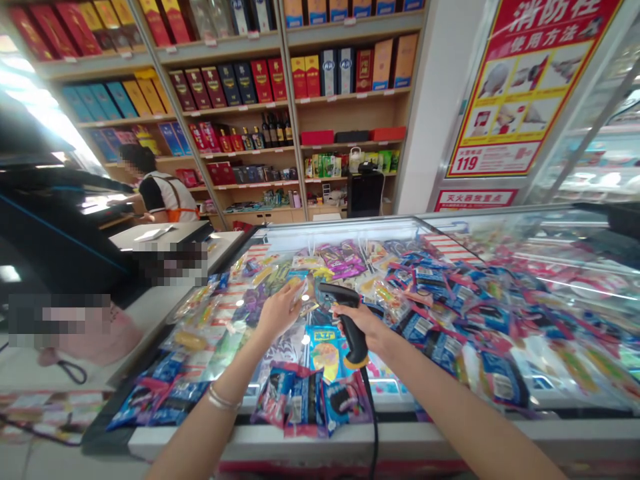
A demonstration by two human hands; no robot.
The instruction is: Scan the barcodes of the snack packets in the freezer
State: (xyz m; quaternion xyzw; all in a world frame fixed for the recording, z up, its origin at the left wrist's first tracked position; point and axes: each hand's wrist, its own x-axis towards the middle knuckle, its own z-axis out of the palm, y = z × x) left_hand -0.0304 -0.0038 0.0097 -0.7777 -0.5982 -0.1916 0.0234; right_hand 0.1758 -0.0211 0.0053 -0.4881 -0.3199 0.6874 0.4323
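Observation:
My right hand (359, 321) is wrapped round the handle of a black barcode scanner (354, 340), whose head points left and whose cable hangs down over the freezer's front edge. Just left of the scanner head, my left hand (281, 308) is closed on a small shiny wrapped ice cream (309, 295). Its print is too small to read, and my fingers partly cover it. Both hands are above the glass-topped chest freezer (320, 432). Beneath them lies a blue and yellow ice cream packet (325, 350). Several blue and pink packets (305, 403) lie nearer the front edge.
More blue packets (460, 303) fill the freezer's right side. At left are a counter (160, 300), a pink bag (97, 337) and a dark blurred machine (55, 227). A person (167, 193) stands behind the counter. Shelves of boxed bottles (225, 87) line the back wall.

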